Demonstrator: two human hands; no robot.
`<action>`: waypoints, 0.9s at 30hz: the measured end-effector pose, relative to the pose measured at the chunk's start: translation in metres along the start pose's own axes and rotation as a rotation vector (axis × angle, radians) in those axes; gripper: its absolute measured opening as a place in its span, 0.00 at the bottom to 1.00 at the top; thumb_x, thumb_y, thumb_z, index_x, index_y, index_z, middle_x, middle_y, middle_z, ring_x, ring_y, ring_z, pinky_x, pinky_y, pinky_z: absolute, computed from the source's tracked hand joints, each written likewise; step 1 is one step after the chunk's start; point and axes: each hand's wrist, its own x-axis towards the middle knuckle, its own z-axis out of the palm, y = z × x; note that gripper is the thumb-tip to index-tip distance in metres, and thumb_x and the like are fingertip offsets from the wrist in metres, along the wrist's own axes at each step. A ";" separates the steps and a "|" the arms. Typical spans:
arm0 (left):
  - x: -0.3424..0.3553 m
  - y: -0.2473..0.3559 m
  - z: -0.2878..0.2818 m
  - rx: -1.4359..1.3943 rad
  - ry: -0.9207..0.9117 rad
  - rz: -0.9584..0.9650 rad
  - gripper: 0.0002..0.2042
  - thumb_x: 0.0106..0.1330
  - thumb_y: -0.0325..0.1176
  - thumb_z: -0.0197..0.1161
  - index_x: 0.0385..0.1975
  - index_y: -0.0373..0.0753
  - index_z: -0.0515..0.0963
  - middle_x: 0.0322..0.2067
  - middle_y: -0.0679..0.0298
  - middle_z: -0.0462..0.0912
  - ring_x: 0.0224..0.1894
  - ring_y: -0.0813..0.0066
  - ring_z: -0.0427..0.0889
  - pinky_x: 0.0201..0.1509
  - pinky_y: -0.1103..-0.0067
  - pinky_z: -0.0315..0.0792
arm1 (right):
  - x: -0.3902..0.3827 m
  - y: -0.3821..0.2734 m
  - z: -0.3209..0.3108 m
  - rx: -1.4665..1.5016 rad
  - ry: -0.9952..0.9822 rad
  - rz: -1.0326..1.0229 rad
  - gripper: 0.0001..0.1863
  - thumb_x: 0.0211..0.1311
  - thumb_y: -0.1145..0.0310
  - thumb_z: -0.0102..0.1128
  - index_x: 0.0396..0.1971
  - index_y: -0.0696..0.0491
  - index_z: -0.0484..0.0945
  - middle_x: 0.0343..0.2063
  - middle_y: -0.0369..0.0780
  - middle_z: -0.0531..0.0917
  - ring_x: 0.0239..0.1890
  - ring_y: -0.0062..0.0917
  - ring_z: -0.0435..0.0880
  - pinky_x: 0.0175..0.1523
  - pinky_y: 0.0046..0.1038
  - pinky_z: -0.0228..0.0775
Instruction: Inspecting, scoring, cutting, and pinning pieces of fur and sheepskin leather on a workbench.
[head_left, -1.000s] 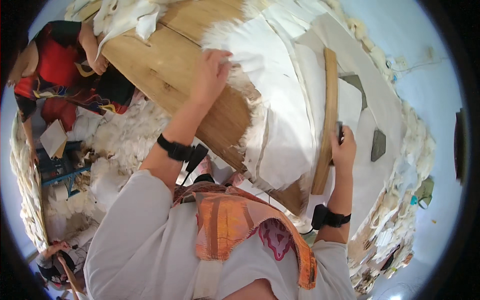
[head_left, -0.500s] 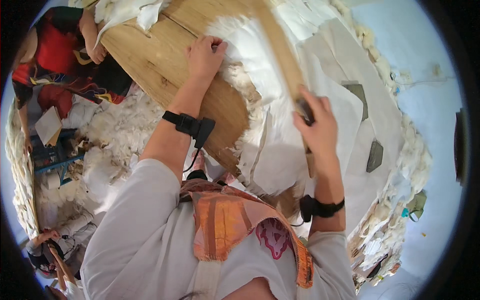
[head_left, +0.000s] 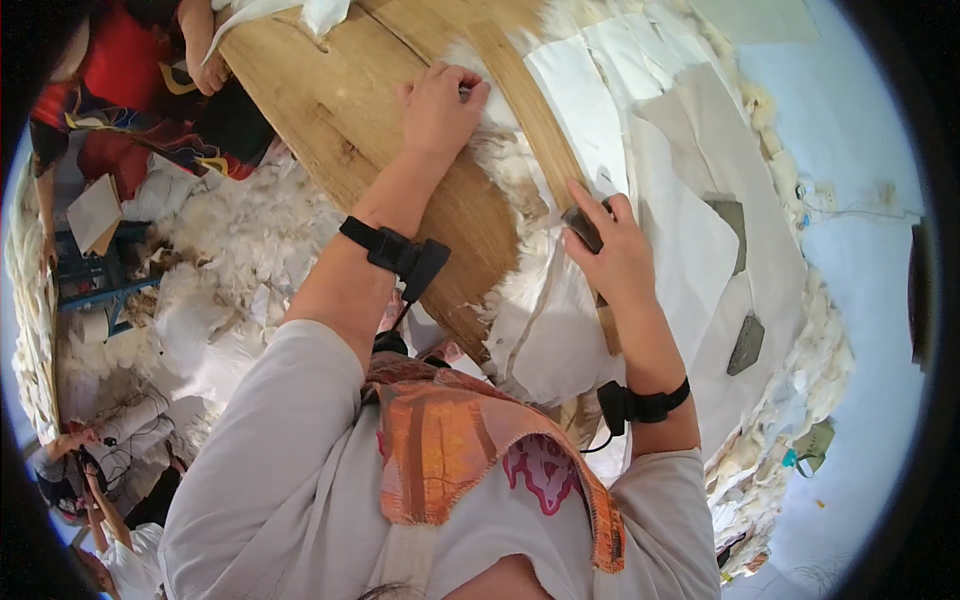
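My right hand (head_left: 622,255) is closed on the dark grip of a long flat wooden slat (head_left: 535,110). The slat slants across a white furry pelt (head_left: 575,75), with tufts of fur on both sides of it. My left hand (head_left: 440,112) rests at the pelt's left edge, on the wooden board (head_left: 370,120). Its fingers are curled round a small dark thing, mostly hidden, that I cannot make out. Beneath the slat's near end lies another pale skin piece (head_left: 545,365) with a ragged fur edge.
Pale sheets of skin (head_left: 690,190) spread to the right, with two grey flat blocks (head_left: 745,345) on them. Heaps of white fur (head_left: 230,260) lie left of the board. A person in red and black (head_left: 130,80) stands at far left; others are at lower left.
The slat, blurred before, has swung left with my right hand and now shows sharply over the fur. My left hand sits a little farther right in view, and the whole view has shifted slightly.
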 end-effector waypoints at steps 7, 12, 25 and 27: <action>0.003 -0.007 0.002 0.067 0.019 0.079 0.12 0.64 0.45 0.67 0.36 0.44 0.86 0.36 0.67 0.84 0.40 0.67 0.83 0.57 0.66 0.63 | 0.050 0.019 -0.030 0.686 -0.024 0.300 0.21 0.60 0.70 0.70 0.54 0.47 0.82 0.31 0.32 0.72 0.25 0.16 0.68 0.30 0.22 0.61; 0.009 -0.011 -0.002 -0.026 -0.092 0.045 0.09 0.61 0.43 0.69 0.33 0.45 0.85 0.34 0.67 0.83 0.43 0.65 0.82 0.56 0.65 0.62 | 0.139 0.008 0.001 1.148 0.141 -0.139 0.09 0.72 0.64 0.54 0.42 0.50 0.81 0.34 0.35 0.81 0.35 0.20 0.76 0.42 0.20 0.67; 0.025 -0.018 0.001 -0.009 -0.124 0.211 0.07 0.57 0.38 0.67 0.28 0.43 0.83 0.28 0.64 0.82 0.38 0.61 0.82 0.46 0.64 0.67 | 0.219 -0.024 0.068 0.280 0.027 -0.327 0.24 0.73 0.53 0.48 0.32 0.58 0.83 0.29 0.55 0.84 0.35 0.52 0.83 0.44 0.46 0.74; 0.025 -0.018 0.004 -0.071 -0.122 0.194 0.07 0.56 0.37 0.67 0.27 0.41 0.82 0.27 0.63 0.82 0.37 0.60 0.82 0.46 0.63 0.68 | 0.226 -0.024 0.075 0.200 0.022 -0.294 0.21 0.74 0.53 0.46 0.38 0.53 0.83 0.31 0.51 0.86 0.37 0.49 0.84 0.44 0.41 0.74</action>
